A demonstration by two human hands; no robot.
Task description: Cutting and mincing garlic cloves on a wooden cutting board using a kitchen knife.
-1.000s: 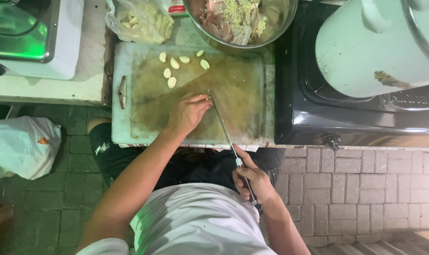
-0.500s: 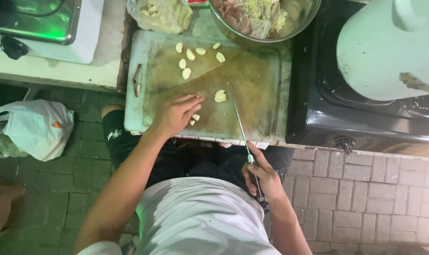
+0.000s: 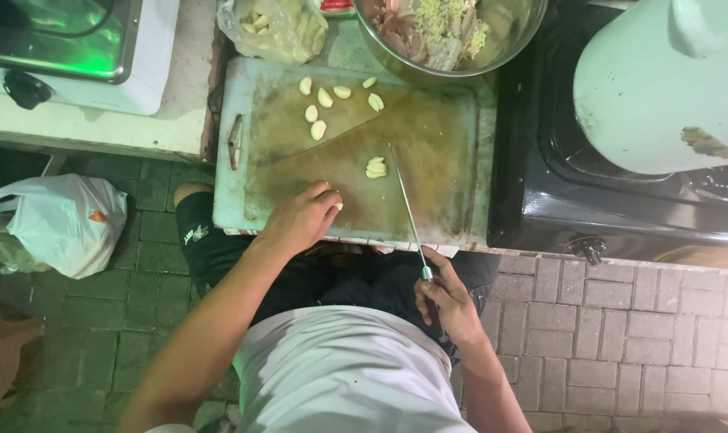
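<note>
On the green cutting board [image 3: 444,160], near its front edge, the left hand [image 3: 300,218] rests palm down w/ fingers curled together over a small pale garlic piece [image 3: 339,206] that just peeks out at the fingertips; can't tell how firmly it's pinched. Right hand [image 3: 448,301] is off the board, just past its front edge and above the lap, clamped round the handle of a long thin knife [image 3: 406,204]. Blade runs up and slightly left across the board, tip ending just beside a small stack of peeled garlic cloves [image 3: 376,167] at mid-board. That stack lies between the two hands but further back, near the left hand's fingertips, well apart from the right hand.

More peeled cloves [image 3: 322,108] are scattered at the board's back left, approx. six, apart from both hands. Behind them sits a clear plastic bag [image 3: 272,28] w/ more garlic. Metal bowl [image 3: 448,36] of chopped meat and veg touches the board's back right edge. Board lies on the bench [image 3: 99,128]; a white appliance [image 3: 83,48] w/ a green-lit top is at left, a black stove [image 3: 540,184] at right carrying a big pale green pot [image 3: 660,80]. White plastic bag [image 3: 55,220] sits on the brick floor [image 3: 620,321] lower left. Person wears a white shirt [image 3: 340,377].
</note>
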